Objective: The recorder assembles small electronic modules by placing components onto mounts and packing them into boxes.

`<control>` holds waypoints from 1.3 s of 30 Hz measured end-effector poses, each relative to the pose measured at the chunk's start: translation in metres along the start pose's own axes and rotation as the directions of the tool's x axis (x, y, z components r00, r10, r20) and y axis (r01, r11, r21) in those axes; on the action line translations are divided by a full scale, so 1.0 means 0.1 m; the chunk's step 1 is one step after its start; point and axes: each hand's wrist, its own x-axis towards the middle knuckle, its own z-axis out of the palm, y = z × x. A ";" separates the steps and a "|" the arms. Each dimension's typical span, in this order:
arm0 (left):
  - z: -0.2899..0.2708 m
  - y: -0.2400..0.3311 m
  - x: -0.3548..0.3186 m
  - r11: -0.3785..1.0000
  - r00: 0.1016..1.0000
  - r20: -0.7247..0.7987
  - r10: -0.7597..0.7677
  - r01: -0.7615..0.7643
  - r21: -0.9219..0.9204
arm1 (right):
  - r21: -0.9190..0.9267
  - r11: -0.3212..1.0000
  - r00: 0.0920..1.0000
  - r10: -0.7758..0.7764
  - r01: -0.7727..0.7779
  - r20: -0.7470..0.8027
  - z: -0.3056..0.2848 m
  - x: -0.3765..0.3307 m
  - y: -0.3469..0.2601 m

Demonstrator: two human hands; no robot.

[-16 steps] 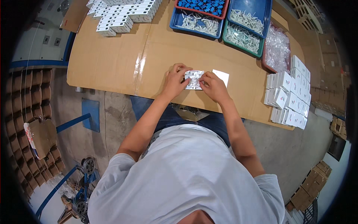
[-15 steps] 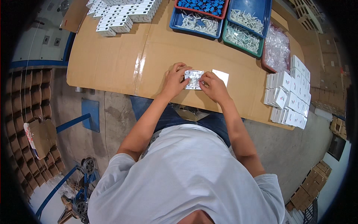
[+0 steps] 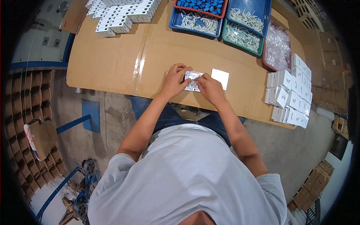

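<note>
A square white plastic housing (image 3: 192,87) with a moulded, uneven inside lies on the cardboard-covered table in front of me. My left hand (image 3: 174,81) grips its left side, fingers at the upper edge and thumb over the inside. The right hand (image 3: 210,88) reaches over its right side with thumb and fingertips pinched together above the middle. Whatever those fingertips hold is too small to make out. Just right of the housing, beside my right hand, lies a flat white square plate (image 3: 221,78).
At the back stand a red tray (image 3: 221,14) of blue parts, and blue (image 3: 210,34) and green (image 3: 252,51) trays of small white pieces. A tray of clear plastic bags (image 3: 277,47) and stacked white packs (image 3: 290,92) are on the right. White boxes (image 3: 120,26) fill the far left.
My right hand has shifted slightly left, its fingertips now nearer the housing's middle. The left hand keeps its hold. The whole view has moved very slightly.
</note>
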 end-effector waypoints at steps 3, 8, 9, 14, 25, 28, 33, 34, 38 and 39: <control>-0.02 -0.01 -0.02 0.999 0.999 0.032 0.033 -0.033 0.002 | 0.022 1.000 1.000 0.000 0.000 -0.012 0.05 -0.04 0.00; -0.02 -0.02 -0.04 0.999 0.999 0.004 0.045 -0.045 -0.019 | 0.011 1.000 0.998 0.004 -0.003 -0.062 0.08 -0.07 0.01; -0.03 -0.02 -0.04 0.999 0.998 0.011 0.054 -0.054 -0.007 | 0.011 1.000 0.998 0.006 -0.005 -0.062 0.08 -0.06 0.01; -0.11 -0.05 -0.04 0.996 0.996 0.053 0.072 -0.069 -0.057 | 0.022 0.999 0.994 -0.027 0.030 -0.107 0.09 -0.07 0.00; -0.06 0.09 -0.04 0.998 0.997 0.079 -0.016 0.012 0.057 | 0.049 0.999 0.999 0.020 -0.023 0.046 -0.05 -0.05 -0.02; -0.06 0.12 -0.04 0.995 0.992 0.104 -0.065 0.056 0.087 | 0.041 0.998 0.998 0.035 -0.037 0.055 -0.06 -0.07 0.01; 0.01 0.10 -0.04 0.992 0.998 0.058 -0.032 0.025 0.121 | 0.058 0.997 0.998 0.057 -0.058 0.014 -0.01 -0.11 0.02; 0.01 0.10 -0.03 0.992 0.997 0.066 -0.028 0.019 0.127 | 0.054 0.997 0.998 0.060 -0.060 0.000 0.00 -0.12 0.02; 0.02 0.11 -0.04 0.989 0.999 0.049 -0.006 -0.002 0.148 | 0.082 0.995 0.998 0.058 -0.057 -0.011 -0.03 -0.14 -0.01; 0.01 0.11 -0.05 0.990 0.999 0.047 0.001 -0.007 0.140 | 0.082 0.995 0.998 0.058 -0.057 -0.011 -0.02 -0.15 0.00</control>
